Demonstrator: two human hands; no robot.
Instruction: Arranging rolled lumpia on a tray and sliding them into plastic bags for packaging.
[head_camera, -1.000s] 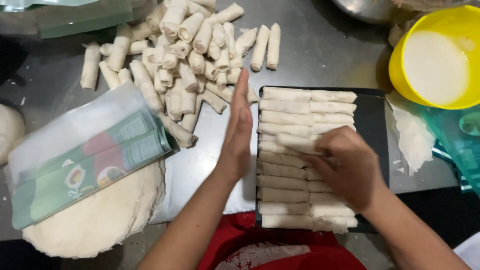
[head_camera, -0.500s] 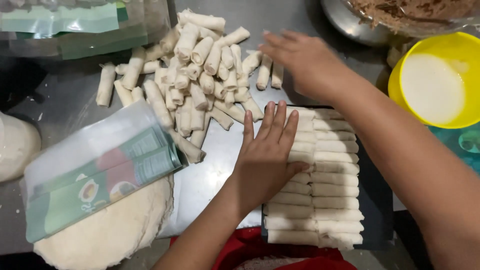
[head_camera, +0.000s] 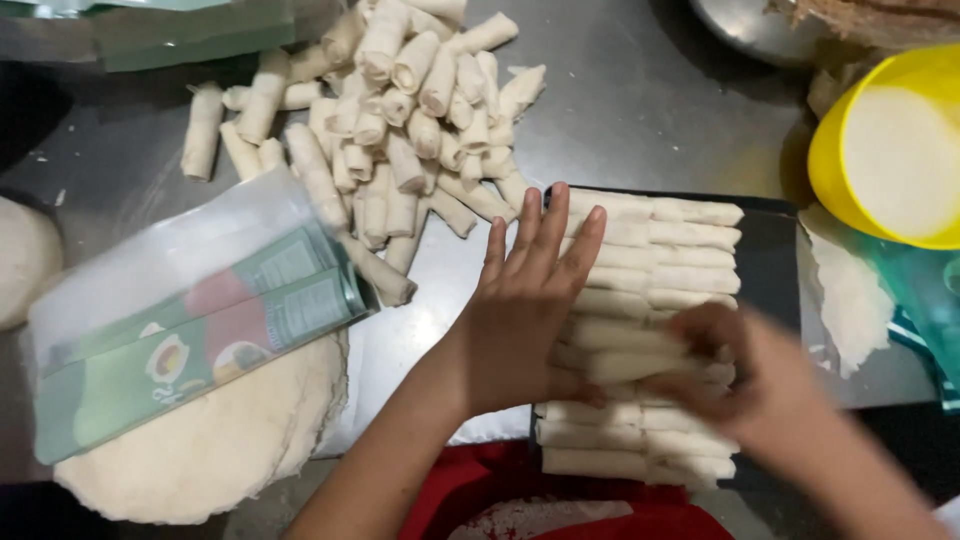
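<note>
— What is the surface?

— A grey metal table (head_camera: 640, 110), dull and scuffed.

— What lies directly on it?

— A loose heap of pale rolls (head_camera: 400, 110) at the top, a black tray (head_camera: 770, 270) to the right, a yellow bowl (head_camera: 830, 160) just beyond it, a round stack of thin wrappers (head_camera: 220, 440) at lower left with a clear plastic packet (head_camera: 190, 320) over it.

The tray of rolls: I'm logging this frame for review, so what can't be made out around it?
Head view:
- Right hand: motion-blurred; its grip on a roll is unclear.
- Rolls on the black tray: partly hidden under the left hand and the right hand.
- Yellow bowl: cut off by the right edge.
</note>
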